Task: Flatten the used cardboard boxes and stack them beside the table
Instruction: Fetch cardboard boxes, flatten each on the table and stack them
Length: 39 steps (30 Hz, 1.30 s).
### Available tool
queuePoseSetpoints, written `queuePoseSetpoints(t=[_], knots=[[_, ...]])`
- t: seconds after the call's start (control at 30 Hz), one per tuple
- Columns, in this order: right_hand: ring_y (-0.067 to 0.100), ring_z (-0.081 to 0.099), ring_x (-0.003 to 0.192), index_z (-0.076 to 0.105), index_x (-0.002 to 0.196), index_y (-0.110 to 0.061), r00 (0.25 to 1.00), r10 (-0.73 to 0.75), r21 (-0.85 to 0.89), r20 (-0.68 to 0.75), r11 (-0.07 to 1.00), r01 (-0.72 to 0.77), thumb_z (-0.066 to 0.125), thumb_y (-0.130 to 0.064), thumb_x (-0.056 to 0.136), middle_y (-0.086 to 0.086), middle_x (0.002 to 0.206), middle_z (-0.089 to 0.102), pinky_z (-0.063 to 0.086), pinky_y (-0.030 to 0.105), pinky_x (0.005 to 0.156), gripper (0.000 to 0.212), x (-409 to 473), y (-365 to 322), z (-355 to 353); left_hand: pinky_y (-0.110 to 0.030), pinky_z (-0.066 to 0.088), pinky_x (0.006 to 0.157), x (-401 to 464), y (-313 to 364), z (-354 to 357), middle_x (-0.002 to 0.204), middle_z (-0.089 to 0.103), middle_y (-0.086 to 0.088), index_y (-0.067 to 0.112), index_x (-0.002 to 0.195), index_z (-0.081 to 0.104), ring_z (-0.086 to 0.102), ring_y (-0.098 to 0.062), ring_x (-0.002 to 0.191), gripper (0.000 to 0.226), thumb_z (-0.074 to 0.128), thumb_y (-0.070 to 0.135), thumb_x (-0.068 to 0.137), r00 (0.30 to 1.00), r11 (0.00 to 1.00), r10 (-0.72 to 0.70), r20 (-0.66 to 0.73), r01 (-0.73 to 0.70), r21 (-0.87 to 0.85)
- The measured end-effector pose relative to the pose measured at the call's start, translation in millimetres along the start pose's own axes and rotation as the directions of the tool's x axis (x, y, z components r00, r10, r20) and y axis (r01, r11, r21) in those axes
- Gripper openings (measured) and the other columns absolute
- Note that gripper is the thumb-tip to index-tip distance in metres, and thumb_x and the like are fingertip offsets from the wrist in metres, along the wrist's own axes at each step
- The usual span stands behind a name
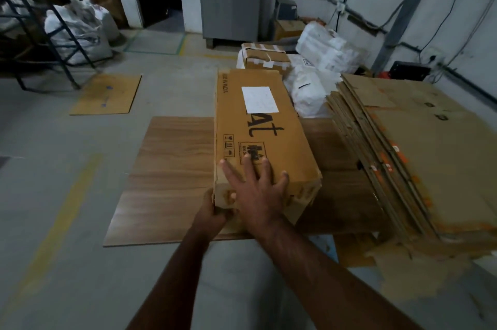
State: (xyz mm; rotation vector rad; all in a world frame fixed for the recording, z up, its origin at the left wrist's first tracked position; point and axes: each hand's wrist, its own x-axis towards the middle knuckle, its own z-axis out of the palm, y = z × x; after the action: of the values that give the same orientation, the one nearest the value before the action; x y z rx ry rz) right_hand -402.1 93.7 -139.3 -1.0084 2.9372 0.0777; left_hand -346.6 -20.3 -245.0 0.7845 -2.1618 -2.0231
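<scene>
The box [258,125] is laid lengthwise on the table [172,168], left of the flattened stack [419,147]. Its near left corner is gripped by the left hand [215,208]. The right hand [255,187] — fingers spread flat — is pressed on the box top.

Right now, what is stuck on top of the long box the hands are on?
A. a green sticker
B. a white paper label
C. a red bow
B: a white paper label sits on the top face of the long box, beyond the right hand.
</scene>
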Motion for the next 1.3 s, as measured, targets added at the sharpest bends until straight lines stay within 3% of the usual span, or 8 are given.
queuePoseSetpoints(t=[0.2, 0.3, 0.4, 0.53, 0.7, 0.93, 1.07, 1.3], knots=[[0.028, 0.016, 0.154, 0.007, 0.158, -0.044, 0.940, 0.271, 0.490, -0.208, 0.861, -0.140, 0.061, -0.064, 0.087, 0.002, 0.169, 0.014, 0.026, 0.067, 0.115, 0.091, -7.3, 54.8, -6.5, -0.039, 0.062, 0.083, -0.7, -8.3, 1.5, 0.126, 0.065, 0.001, 0.024, 0.149, 0.038, 0.067, -0.016, 0.109, 0.079, 0.080, 0.010, 0.084, 0.999, 0.988, 0.034, -0.035, -0.039, -0.150], [0.031, 0.039, 0.143, 0.013, 0.161, -0.031, 0.802, 0.598, 0.841, 0.000, 0.434, -0.324, 0.074, -0.057, 0.085, 0.007, 0.164, 0.027, 0.047, 0.050, 0.102, 0.101, -17.6, 102.9, -6.2, -0.029, 0.062, 0.073, -1.4, -11.8, 5.0, 0.122, 0.067, 0.003, 0.025, 0.147, 0.043, 0.067, -0.015, 0.107, 0.074, 0.079, 0.008, 0.084, 0.998, 0.974, 0.026, -0.062, -0.040, -0.224], [0.015, 0.066, 0.114, 0.049, 0.147, -0.028, 0.846, 0.404, 0.925, 0.349, -0.005, -0.380, 0.070, -0.073, 0.076, -0.004, 0.137, 0.064, 0.052, 0.031, 0.081, 0.086, -31.2, 130.0, 19.5, -0.044, 0.061, 0.085, 3.8, -9.5, 5.0, 0.127, 0.065, 0.000, 0.032, 0.145, 0.046, 0.064, -0.024, 0.115, 0.075, 0.085, 0.028, 0.080, 0.998, 0.972, 0.058, -0.022, -0.061, -0.226], [0.012, 0.059, 0.129, 0.051, 0.144, -0.036, 0.904, 0.281, 0.920, 0.322, 0.134, -0.370, 0.068, -0.095, 0.055, -0.017, 0.134, 0.064, 0.051, 0.034, 0.103, 0.108, -34.1, 140.7, 68.9, -0.043, 0.057, 0.089, 14.2, -5.9, 7.9, 0.122, 0.070, 0.002, 0.031, 0.140, 0.051, 0.065, -0.024, 0.115, 0.097, 0.092, 0.046, 0.054, 0.998, 0.962, 0.060, 0.030, -0.050, -0.267], [0.008, 0.059, 0.124, 0.051, 0.139, -0.042, 0.922, 0.358, 0.952, 0.148, 0.202, -0.232, 0.073, -0.092, 0.052, -0.014, 0.137, 0.061, 0.054, 0.028, 0.095, 0.104, -35.0, 155.4, 52.7, -0.037, 0.057, 0.085, 15.4, 8.3, 25.8, 0.120, 0.073, 0.004, 0.028, 0.135, 0.058, 0.067, -0.022, 0.115, 0.083, 0.096, 0.041, 0.063, 0.990, 0.943, 0.051, 0.131, -0.005, -0.332], [0.021, 0.039, 0.142, 0.022, 0.145, -0.047, 0.952, 0.195, 0.579, -0.238, 0.815, -0.023, 0.062, -0.080, 0.069, -0.008, 0.156, 0.035, 0.033, 0.052, 0.114, 0.092, -17.8, 134.1, -0.3, -0.064, 0.051, 0.098, -25.1, -1.3, 98.3, 0.143, 0.061, -0.003, 0.033, 0.144, 0.047, 0.062, -0.030, 0.126, 0.054, 0.070, 0.036, 0.094, 0.997, 0.651, -0.038, 0.061, 0.071, -0.755], [0.020, 0.007, 0.156, 0.012, 0.158, -0.044, 0.985, -0.017, 0.298, -0.170, 0.952, 0.068, 0.058, -0.065, 0.087, -0.007, 0.171, 0.009, 0.005, 0.052, 0.122, 0.088, -10.0, 111.1, 11.8, -0.058, 0.049, 0.104, -30.3, -20.4, 117.5, 0.147, 0.057, -0.002, 0.032, 0.150, 0.045, 0.057, -0.027, 0.133, 0.076, 0.080, 0.043, 0.084, 0.985, 0.627, -0.172, -0.017, 0.096, -0.773], [0.024, -0.003, 0.158, 0.002, 0.162, -0.043, 0.995, -0.099, 0.131, 0.002, 0.986, 0.098, 0.049, -0.053, 0.094, -0.004, 0.172, -0.004, 0.000, 0.064, 0.120, 0.082, -0.6, 87.9, 57.8, -0.040, 0.056, 0.094, -11.6, -64.0, 107.3, 0.136, 0.062, -0.014, 0.019, 0.116, 0.063, 0.064, -0.024, 0.114, 0.019, 0.067, 0.026, 0.098, 0.939, 0.809, -0.334, 0.086, 0.332, -0.485]])
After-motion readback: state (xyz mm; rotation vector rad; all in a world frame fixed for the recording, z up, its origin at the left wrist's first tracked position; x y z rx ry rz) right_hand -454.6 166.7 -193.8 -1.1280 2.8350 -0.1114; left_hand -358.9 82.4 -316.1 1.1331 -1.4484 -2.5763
